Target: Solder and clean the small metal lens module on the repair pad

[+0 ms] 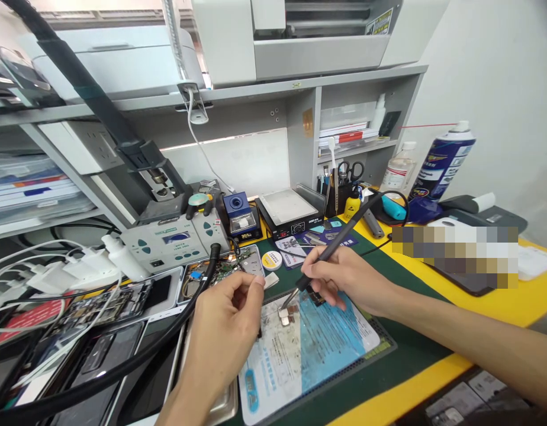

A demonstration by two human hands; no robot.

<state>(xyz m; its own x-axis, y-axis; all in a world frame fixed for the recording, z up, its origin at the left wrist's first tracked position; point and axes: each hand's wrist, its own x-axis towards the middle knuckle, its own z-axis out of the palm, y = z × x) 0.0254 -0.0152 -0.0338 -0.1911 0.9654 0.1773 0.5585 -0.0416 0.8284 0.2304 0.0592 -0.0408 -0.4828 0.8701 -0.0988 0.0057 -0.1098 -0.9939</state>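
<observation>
My right hand [340, 275] is closed around the dark handle of a soldering iron [329, 251]. The iron slants down to the left, and its metal tip is at a small white and copper-brown part [286, 319]; whether they touch I cannot tell. That part lies on a worn blue and white printed mat [327, 349]. Under my right fingers a dark small piece [315, 296] shows in part. My left hand [231, 322] hovers over the mat's left edge, thumb and forefinger pinched together. What they hold, if anything, is too small or hidden to make out.
Behind stand a grey-white rework station [178, 239], a blue soldering station [242, 216] and a black hot plate [291, 210]. A thick black hose [184, 322] crosses phones and circuit boards at left. A spray can [442, 163] and a yellow bottle [352, 204] are at right.
</observation>
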